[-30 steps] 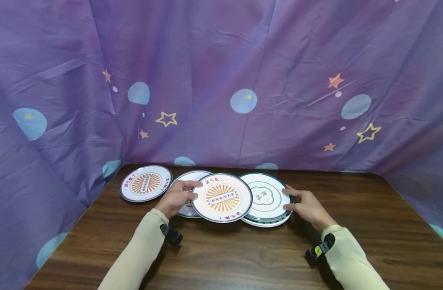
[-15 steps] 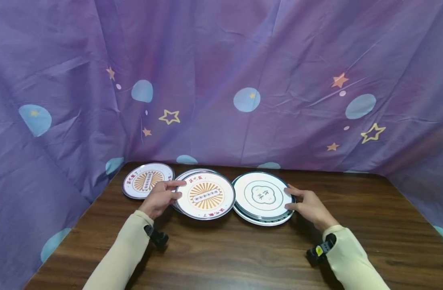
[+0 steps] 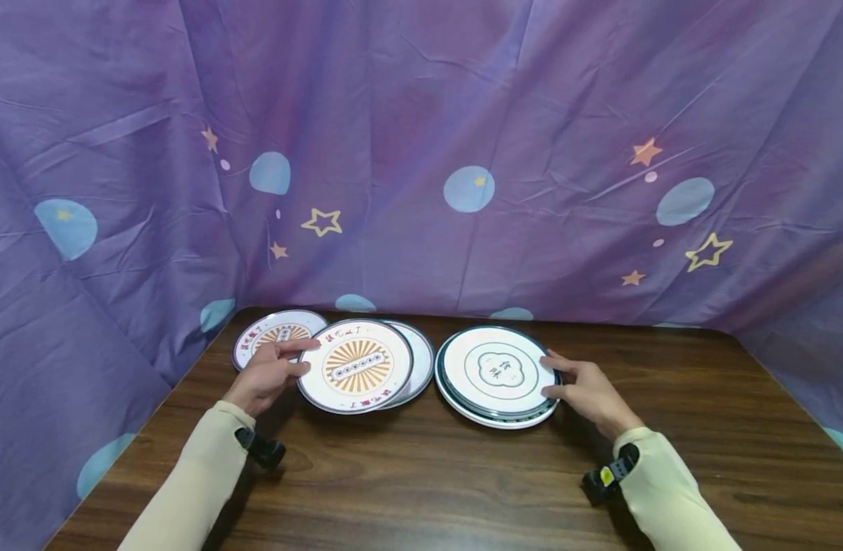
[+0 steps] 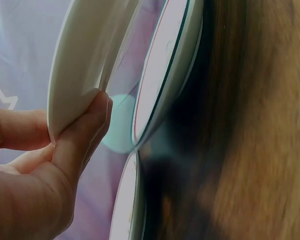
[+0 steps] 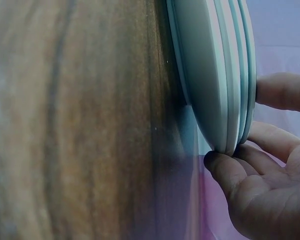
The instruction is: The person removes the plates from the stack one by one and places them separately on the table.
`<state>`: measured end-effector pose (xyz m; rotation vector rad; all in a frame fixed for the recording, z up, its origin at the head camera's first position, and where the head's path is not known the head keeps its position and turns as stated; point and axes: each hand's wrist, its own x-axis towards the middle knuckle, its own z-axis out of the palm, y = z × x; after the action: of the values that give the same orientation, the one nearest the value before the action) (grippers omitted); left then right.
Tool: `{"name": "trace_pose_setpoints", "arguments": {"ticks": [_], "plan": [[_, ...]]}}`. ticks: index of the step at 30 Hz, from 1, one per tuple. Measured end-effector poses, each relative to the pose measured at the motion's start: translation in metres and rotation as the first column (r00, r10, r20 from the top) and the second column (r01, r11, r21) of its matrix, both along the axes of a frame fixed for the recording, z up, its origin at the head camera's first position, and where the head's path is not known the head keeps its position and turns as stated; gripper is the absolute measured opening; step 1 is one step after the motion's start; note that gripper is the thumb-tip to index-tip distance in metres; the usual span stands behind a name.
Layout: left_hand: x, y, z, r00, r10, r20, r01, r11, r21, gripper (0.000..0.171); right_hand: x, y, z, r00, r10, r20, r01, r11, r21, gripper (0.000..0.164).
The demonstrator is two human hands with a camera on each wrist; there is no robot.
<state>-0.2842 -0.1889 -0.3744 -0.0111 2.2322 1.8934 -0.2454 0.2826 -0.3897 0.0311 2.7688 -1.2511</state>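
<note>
My left hand (image 3: 261,376) pinches the left rim of a white plate (image 3: 355,367) with an orange sunburst print and red characters. In the left wrist view that plate (image 4: 85,65) is raised, its underside showing, with a gap to the plate below. It overlaps a plate (image 3: 419,367) with a dark rim and partly hides a second sunburst plate (image 3: 261,330) at the far left. At centre right, my right hand (image 3: 589,390) grips the right edge of a stack of plates (image 3: 500,405). Its top plate has a green flower-shaped outline; several rims (image 5: 232,65) show from the side.
Everything stands toward the back of a brown wooden table (image 3: 421,490). Behind it hangs a purple curtain (image 3: 407,153) with stars and blue circles. A dark camera is strapped to each wrist.
My left hand has carried the sunburst plate leftward, away from the stack and over the plates on the left. The right hand stays at the stack's right edge.
</note>
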Motion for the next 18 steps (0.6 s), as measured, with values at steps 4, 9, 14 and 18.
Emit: {"name": "trace_pose_setpoints", "arguments": {"ticks": [4, 9, 14, 18], "plan": [[0.004, -0.011, 0.000, 1.000, -0.005, 0.009, 0.005, 1.000, 0.000, 0.055, 0.000, 0.001, 0.000, 1.000, -0.001, 0.004, 0.001, 1.000, -0.002, 0.066], [0.008, -0.028, -0.004, 0.999, 0.027, 0.023, -0.027, 1.000, -0.006, 0.056, -0.001, 0.002, -0.001, 1.000, 0.002, -0.003, -0.002, 1.000, -0.008, 0.066], [0.013, -0.048, -0.006, 0.998, 0.049, 0.026, -0.047, 0.998, -0.049, 0.056, -0.001, 0.003, -0.002, 1.000, 0.005, -0.004, -0.005, 1.000, -0.003, 0.066], [0.018, -0.064, -0.007, 0.998, 0.053, 0.032, -0.050, 0.993, -0.106, 0.056, -0.001, 0.002, -0.001, 1.000, 0.002, 0.001, -0.002, 1.000, -0.001, 0.066]]}}
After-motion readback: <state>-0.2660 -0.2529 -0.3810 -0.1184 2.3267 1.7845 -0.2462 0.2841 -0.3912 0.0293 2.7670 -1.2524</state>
